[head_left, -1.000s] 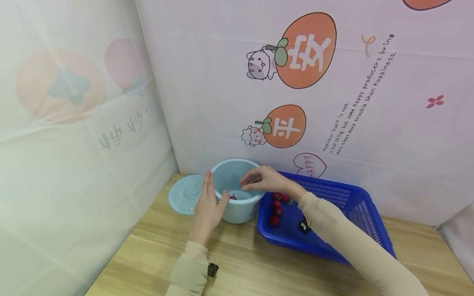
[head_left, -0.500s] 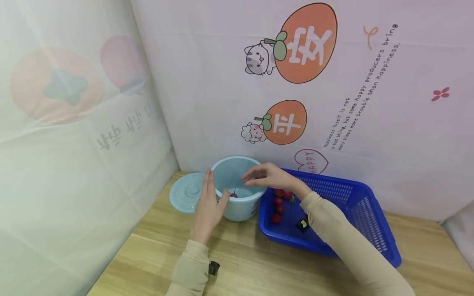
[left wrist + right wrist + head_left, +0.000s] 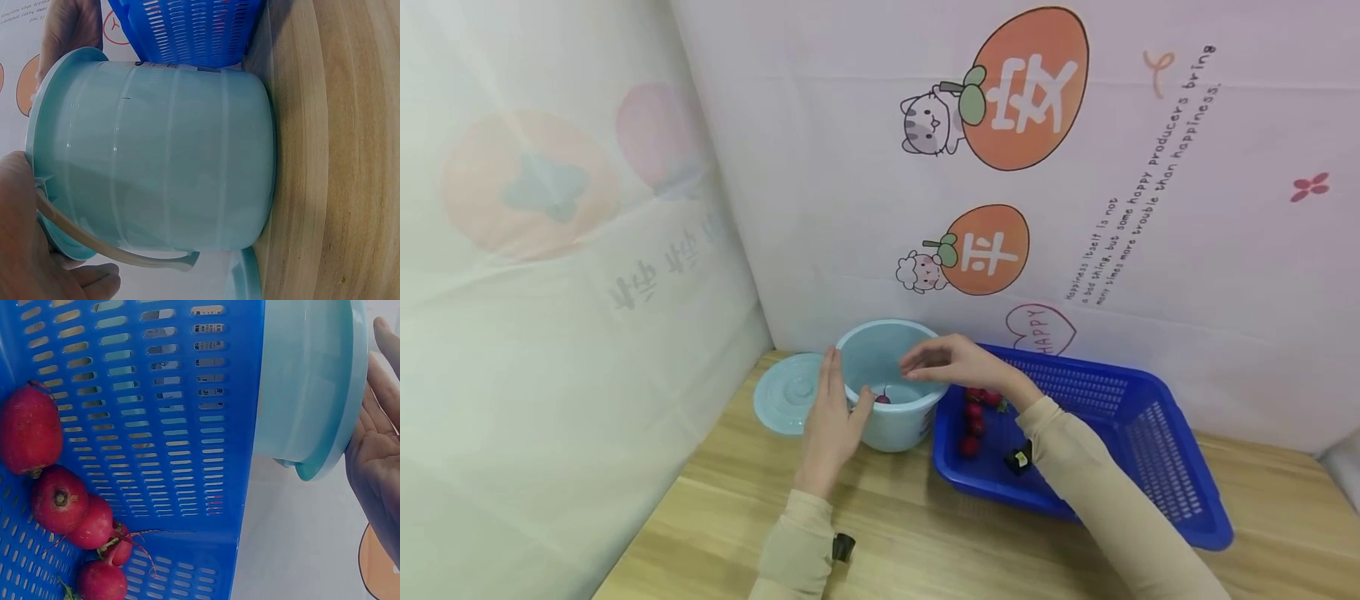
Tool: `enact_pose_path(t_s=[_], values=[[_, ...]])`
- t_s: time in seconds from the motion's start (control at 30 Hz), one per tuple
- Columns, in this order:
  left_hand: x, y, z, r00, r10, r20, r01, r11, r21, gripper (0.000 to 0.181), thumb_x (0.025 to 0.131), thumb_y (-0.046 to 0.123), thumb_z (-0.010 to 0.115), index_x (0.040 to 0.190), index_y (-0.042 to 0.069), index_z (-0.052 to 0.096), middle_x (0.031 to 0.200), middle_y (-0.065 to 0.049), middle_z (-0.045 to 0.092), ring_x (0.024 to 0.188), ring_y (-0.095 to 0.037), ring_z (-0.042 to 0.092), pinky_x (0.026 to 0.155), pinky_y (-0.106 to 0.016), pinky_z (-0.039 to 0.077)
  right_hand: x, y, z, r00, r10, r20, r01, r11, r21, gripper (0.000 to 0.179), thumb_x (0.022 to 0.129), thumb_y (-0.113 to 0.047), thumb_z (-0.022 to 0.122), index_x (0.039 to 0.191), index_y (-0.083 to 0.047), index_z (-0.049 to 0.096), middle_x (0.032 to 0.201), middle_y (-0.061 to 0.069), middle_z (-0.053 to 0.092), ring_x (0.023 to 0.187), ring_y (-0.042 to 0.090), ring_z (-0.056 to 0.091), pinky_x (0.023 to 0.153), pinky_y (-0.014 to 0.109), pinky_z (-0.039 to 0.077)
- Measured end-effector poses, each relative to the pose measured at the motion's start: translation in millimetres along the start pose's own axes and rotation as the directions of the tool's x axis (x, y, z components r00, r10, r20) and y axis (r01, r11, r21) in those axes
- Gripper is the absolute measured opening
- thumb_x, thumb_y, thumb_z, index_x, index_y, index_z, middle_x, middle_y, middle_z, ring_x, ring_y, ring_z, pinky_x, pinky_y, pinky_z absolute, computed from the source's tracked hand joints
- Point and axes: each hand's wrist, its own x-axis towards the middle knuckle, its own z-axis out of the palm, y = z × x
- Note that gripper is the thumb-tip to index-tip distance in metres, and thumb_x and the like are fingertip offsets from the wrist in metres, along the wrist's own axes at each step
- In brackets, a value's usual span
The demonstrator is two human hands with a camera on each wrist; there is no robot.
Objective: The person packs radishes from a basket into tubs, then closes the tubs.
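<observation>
A light blue plastic bucket (image 3: 897, 429) stands upright, and a red radish (image 3: 883, 399) shows inside it. My left hand (image 3: 833, 421) is at the bucket's left rim, fingers straight along the side and thumb apart toward the front. In the left wrist view, the beige handle (image 3: 109, 249) hangs down beside that hand. My right hand (image 3: 961, 367) rests at the right rim with its fingers loosely bent over the opening. Nothing shows in either hand. Several more radishes (image 3: 59, 499) lie in the blue basket (image 3: 1210, 525), right of the bucket.
The bucket's round lid (image 3: 785, 396) lies on the wooden table (image 3: 910, 525) to the left, close to the bucket. A printed cloth wall (image 3: 820, 208) rises behind the bucket and basket; another stands at the left.
The head view has shifted slightly, moving everything a little to the right in it. Hands, bucket and basket keep about the same places relative to one another.
</observation>
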Motion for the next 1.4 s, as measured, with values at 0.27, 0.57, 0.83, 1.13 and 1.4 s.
enact_pose_path(t_s=[0.27, 0.57, 0.83, 1.13, 1.4], values=[[-2.4, 0.7, -1.2, 1.000, -0.013, 0.007, 0.013, 1.000, 0.002, 0.080, 0.107, 0.042, 0.053, 0.170, 0.009, 0.017, 0.178, 0.000, 0.011, 0.136, -0.039, 0.056, 0.101, -0.056, 0.054, -2.6, 1.4, 0.7, 1.000, 0.005, -0.001, -0.005, 0.999, 0.043, 0.027, 0.101, -0.018, 0.074, 0.127, -0.011, 0.075, 0.122, 0.004, 0.077, 0.116, 0.021, 0.071, 0.102, 0.036, 0.056], [-1.7, 1.1, -3.3, 1.000, 0.005, -0.010, -0.005, 1.000, 0.003, 0.079, 0.107, 0.040, 0.053, 0.169, 0.007, 0.018, 0.177, -0.004, 0.014, 0.119, -0.038, 0.065, 0.088, -0.053, 0.058, -5.1, 3.0, 0.6, 1.000, -0.011, -0.016, 0.012, 0.997, 0.071, 0.029, 0.101, -0.018, 0.074, 0.129, -0.010, 0.074, 0.123, 0.003, 0.077, 0.117, 0.024, 0.071, 0.101, 0.038, 0.056], [-1.2, 3.2, -2.2, 1.000, 0.016, -0.009, -0.016, 1.000, -0.006, 0.078, 0.108, 0.040, 0.053, 0.169, 0.007, 0.018, 0.177, -0.004, 0.014, 0.089, -0.030, 0.067, 0.067, -0.042, 0.056, -25.6, 13.1, -17.4, 0.992, 0.032, -0.121, -0.003, 0.972, 0.234, 0.033, 0.105, -0.021, 0.068, 0.131, -0.001, 0.070, 0.125, 0.014, 0.075, 0.123, 0.042, 0.067, 0.107, 0.050, 0.052], [-1.3, 3.5, -1.4, 1.000, 0.008, -0.010, -0.008, 1.000, -0.015, 0.079, 0.107, 0.042, 0.052, 0.170, 0.008, 0.017, 0.177, -0.006, 0.015, 0.085, -0.030, 0.067, 0.074, -0.047, 0.057, -64.0, 40.0, -45.5, 0.974, 0.120, -0.194, -0.057, 0.951, 0.303, 0.039, 0.106, -0.020, 0.066, 0.135, 0.006, 0.065, 0.134, 0.029, 0.066, 0.124, 0.045, 0.065, 0.107, 0.054, 0.051], [-0.4, 3.1, -1.2, 1.000, 0.008, -0.012, -0.009, 1.000, -0.027, 0.079, 0.108, 0.042, 0.052, 0.170, 0.007, 0.018, 0.177, -0.003, 0.013, 0.085, -0.031, 0.066, 0.075, -0.049, 0.058, -98.5, 57.4, -69.7, 0.957, 0.162, -0.242, -0.124, 0.979, 0.163, 0.040, 0.107, -0.021, 0.066, 0.135, 0.008, 0.064, 0.132, 0.032, 0.065, 0.118, 0.043, 0.069, 0.103, 0.057, 0.052]])
